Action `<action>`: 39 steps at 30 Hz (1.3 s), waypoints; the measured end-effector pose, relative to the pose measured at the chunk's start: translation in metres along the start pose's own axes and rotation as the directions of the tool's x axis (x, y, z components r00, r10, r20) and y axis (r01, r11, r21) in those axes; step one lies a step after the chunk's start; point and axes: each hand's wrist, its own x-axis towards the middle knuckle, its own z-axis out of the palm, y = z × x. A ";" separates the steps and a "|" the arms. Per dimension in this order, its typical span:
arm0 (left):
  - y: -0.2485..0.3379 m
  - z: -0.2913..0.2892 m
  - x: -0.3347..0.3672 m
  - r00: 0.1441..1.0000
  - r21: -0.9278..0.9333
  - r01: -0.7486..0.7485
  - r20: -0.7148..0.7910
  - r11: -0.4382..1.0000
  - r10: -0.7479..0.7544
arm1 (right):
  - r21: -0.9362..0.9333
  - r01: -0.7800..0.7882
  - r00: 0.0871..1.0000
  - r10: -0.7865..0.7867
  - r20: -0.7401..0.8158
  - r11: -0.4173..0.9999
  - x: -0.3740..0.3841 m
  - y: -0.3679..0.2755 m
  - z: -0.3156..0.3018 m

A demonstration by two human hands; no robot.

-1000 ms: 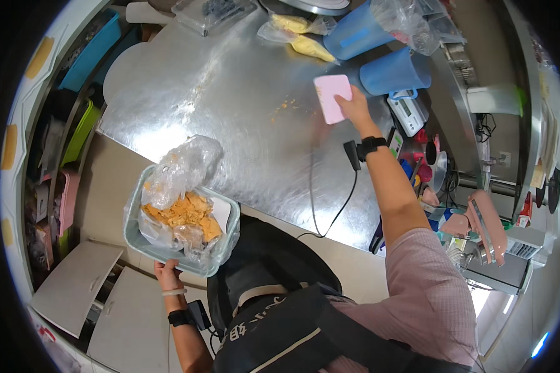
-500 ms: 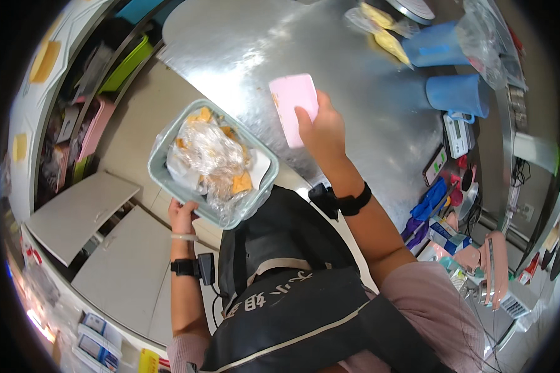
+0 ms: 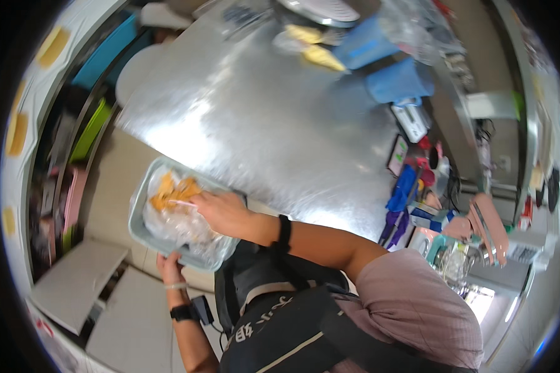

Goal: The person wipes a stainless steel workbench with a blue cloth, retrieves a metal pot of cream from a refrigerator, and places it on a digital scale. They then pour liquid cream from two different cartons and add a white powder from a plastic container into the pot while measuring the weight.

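Note:
My left hand (image 3: 169,268) grips the near rim of a pale green-grey waste bin (image 3: 138,227), thumb over the edge. Crumpled clear plastic (image 3: 183,229) and orange-yellow crumbly scraps (image 3: 168,191) fill the bin. Reaching in over its right side, my right hand (image 3: 221,214) is closed, fingers down at the scraps. A flat pink scraper (image 3: 183,203) sticks out from these fingers, seen nearly edge-on; most of it is hidden.
A shiny steel table (image 3: 274,130) spreads beyond the bin. Along its far right side stand blue measuring jugs (image 3: 399,81), yellow-filled piping bags (image 3: 323,57), a scale (image 3: 409,121) and a phone (image 3: 397,155). A pink stand mixer (image 3: 486,230) is at right; shelves with coloured bins (image 3: 90,130) line the left.
My right hand has brought the pink scraper from above the table left and down into the bin. My left hand still holds the rim. The view has turned, shifting the table items left.

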 end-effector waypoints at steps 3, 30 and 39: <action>-0.010 -0.008 0.010 0.999 -0.006 -0.012 0.038 1.000 0.012 | 0.190 -0.129 0.851 0.207 -0.483 0.973 -0.037 0.052 -0.072; -0.011 -0.027 0.022 0.993 0.040 -0.068 -0.090 0.997 0.072 | 0.559 -0.296 0.581 0.610 -0.539 0.775 0.100 0.293 -0.174; 0.004 -0.009 0.012 0.994 0.027 -0.050 -0.091 0.998 0.053 | 0.208 -0.294 0.870 0.352 -0.345 0.933 0.117 0.147 -0.099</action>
